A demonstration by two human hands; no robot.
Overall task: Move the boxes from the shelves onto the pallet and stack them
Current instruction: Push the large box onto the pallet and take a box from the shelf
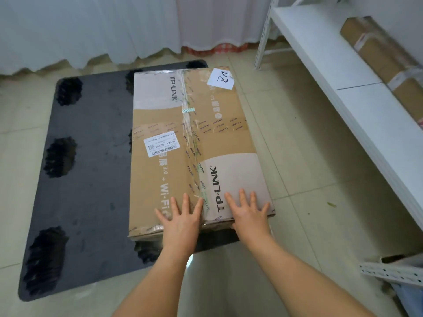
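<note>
A large brown cardboard box (194,138) printed with TP-LINK lies flat on the right half of the black pallet (91,179). It is taped along its middle and carries a white barcode label and a white slip at its far right corner. My left hand (180,216) rests flat on the box's near edge, fingers spread. My right hand (248,210) lies flat beside it on the near right corner, fingers spread too. Neither hand grips anything. Another long brown box (384,62) sits on the white shelf (320,56) at the right.
The pallet lies on a tiled floor (297,156), its left half bare with several dark recesses. White curtains (91,30) hang along the back. A perforated metal shelf post (389,273) juts in at the lower right, near a blue item.
</note>
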